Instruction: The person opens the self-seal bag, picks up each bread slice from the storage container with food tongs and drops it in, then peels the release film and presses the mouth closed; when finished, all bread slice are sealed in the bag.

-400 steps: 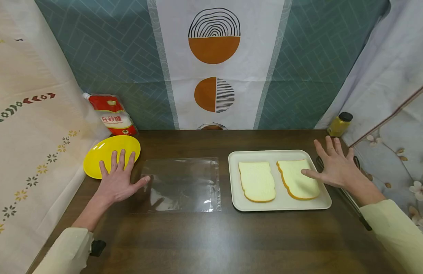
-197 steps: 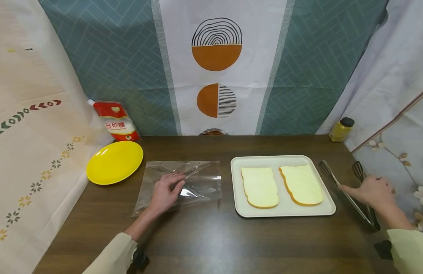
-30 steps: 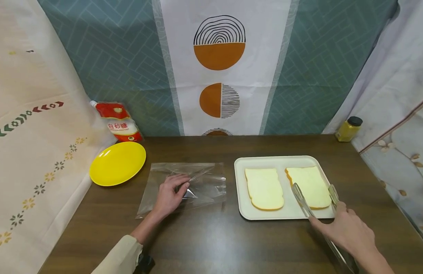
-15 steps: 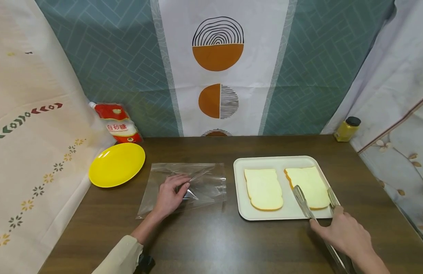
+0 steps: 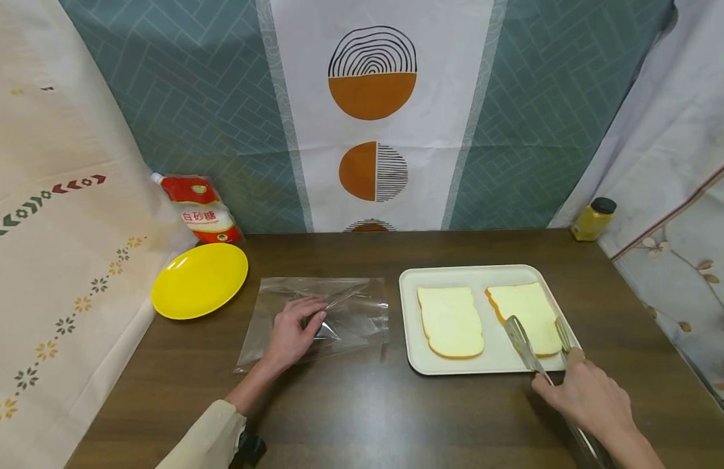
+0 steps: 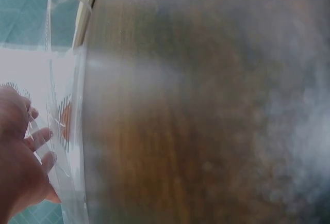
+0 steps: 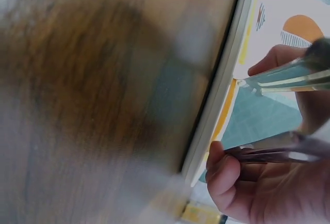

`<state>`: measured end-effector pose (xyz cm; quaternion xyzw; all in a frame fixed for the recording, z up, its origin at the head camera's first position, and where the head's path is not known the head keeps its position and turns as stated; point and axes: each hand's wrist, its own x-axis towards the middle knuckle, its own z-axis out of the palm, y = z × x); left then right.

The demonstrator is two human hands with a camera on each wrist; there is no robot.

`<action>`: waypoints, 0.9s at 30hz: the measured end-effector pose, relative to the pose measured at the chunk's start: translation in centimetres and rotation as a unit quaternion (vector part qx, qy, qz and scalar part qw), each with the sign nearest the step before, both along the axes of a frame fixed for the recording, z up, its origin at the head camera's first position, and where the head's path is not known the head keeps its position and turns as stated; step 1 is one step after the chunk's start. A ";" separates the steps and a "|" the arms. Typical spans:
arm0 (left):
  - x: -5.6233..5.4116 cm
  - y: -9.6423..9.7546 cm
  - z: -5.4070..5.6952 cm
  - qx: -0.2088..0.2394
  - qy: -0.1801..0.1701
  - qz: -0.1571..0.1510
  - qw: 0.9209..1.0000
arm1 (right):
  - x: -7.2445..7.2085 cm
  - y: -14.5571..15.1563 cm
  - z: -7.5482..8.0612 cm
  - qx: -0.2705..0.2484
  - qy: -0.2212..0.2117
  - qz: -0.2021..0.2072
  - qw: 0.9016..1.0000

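Note:
A clear plastic bag (image 5: 356, 312) lies on the table left of centre, its film creased and lifted near the fingertips of my left hand (image 5: 293, 333), which pinches it. My right hand (image 5: 593, 397) grips metal tongs (image 5: 523, 344) between thumb and fingers. One tong head lies at the left part of the right bread slice (image 5: 529, 312), the other along its right edge; the slice rests flat on the white tray (image 5: 497, 366). A second bread slice (image 5: 450, 322) lies beside it. In the right wrist view, the tongs' two arms (image 7: 289, 79) stand apart between thumb and fingers.
A yellow plate (image 5: 200, 281) sits at the left, with a red and white sugar pouch (image 5: 200, 208) leaning behind it. A small yellow jar with a black lid (image 5: 594, 219) stands at the back right. Cloth hangs behind and along both sides.
Earlier my left hand moved from over the plate to the bag, and my right hand brought the tongs from the right to the slice. Within the last second, the tong heads have drawn slightly together.

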<state>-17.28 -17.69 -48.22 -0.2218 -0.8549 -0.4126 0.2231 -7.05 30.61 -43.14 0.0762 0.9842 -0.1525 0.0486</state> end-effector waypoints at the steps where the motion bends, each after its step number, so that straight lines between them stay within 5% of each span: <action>1: 0.0 0.0 0.0 0.000 0.000 0.001 1.000 | 0.0 0.0 0.0 -0.001 -0.001 -0.002 1.000; 6: 0.0 0.1 0.1 -0.001 -0.004 0.000 1.000 | 0.1 0.1 -0.1 -0.003 0.004 -0.010 1.000; 20: 0.1 0.0 0.4 -0.004 -0.022 0.004 1.000 | 0.9 0.7 -0.4 0.035 0.142 0.037 0.989; 27: 0.2 0.0 0.6 -0.005 -0.020 0.005 1.000 | 1.2 0.3 -0.3 0.045 0.209 0.074 0.974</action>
